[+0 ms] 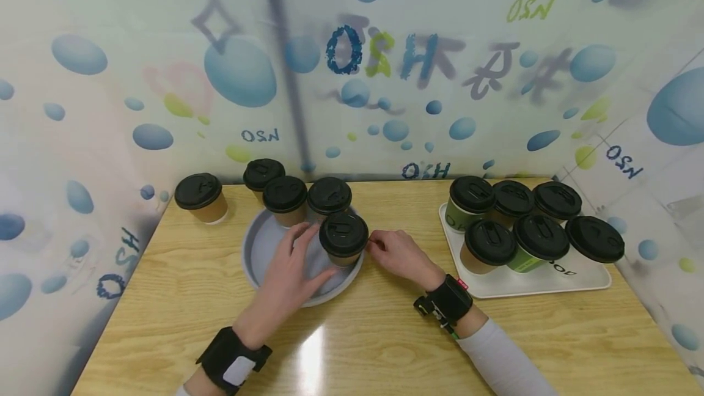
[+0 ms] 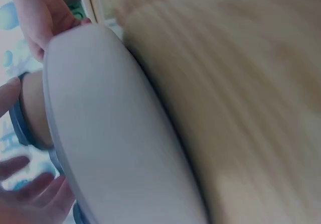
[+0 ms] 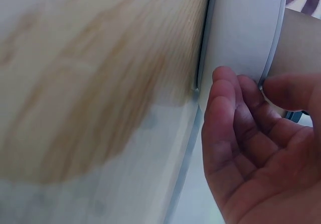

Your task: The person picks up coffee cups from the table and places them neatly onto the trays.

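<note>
A round grey tray [image 1: 254, 255] carries several paper cups with black lids. My left hand [image 1: 288, 271] reaches over it, fingers spread, thumb and fingertips close beside the front-right cup [image 1: 343, 236]. In the left wrist view, the spread fingers [image 2: 35, 199] show past the tray wall [image 2: 115, 128]. At the tray's right edge my right hand [image 1: 401, 256] pinches the rim. Close up in the right wrist view, the thumb of the right hand [image 3: 271, 148] meets the rim while its fingers lie along the outer wall. Behind the left fingers stand two more cups, a left one [image 1: 285, 199] and a right one [image 1: 330, 198].
To the right, a cream rectangular tray [image 1: 591, 277] holds several lidded cups, its rightmost cup [image 1: 595, 239] leaning. One brown cup [image 1: 205, 201] stands at the table's far left, and another cup [image 1: 263, 175] behind the round tray. A patterned backdrop [image 1: 385, 102] borders the wooden table [image 1: 374, 347].
</note>
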Tool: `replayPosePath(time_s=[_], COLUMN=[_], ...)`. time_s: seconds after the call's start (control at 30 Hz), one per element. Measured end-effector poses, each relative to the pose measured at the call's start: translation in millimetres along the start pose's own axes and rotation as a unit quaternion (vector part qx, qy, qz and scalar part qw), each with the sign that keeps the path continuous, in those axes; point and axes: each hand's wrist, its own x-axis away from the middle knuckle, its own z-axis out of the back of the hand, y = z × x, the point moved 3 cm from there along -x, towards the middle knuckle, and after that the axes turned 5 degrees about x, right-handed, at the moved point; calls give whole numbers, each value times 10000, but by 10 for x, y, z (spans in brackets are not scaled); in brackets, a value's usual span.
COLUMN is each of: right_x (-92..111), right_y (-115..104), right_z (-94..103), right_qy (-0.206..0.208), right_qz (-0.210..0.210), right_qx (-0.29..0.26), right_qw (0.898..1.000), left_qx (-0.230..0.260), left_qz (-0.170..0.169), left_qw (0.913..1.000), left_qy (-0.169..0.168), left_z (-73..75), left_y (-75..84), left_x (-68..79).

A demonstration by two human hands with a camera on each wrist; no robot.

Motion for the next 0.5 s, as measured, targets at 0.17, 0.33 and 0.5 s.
replayPosePath(time_s=[0.17, 0.33, 0.5], right_x=[9, 15, 10], right_y=[32, 38, 29], right_z=[16, 48, 55], right_qy=[46, 139, 184], right_qz=[-40, -103, -136], right_qx=[-56, -185, -302], right_qw=[10000, 9997, 9993], left_qx=[50, 322, 442], left_qz=[13, -582, -749], left_qw=[9957, 9800, 9733], left_qy=[-925, -1876, -2125], left_z=[154, 166, 129], left_y=[-155, -235, -237], left_x=[195, 343, 396])
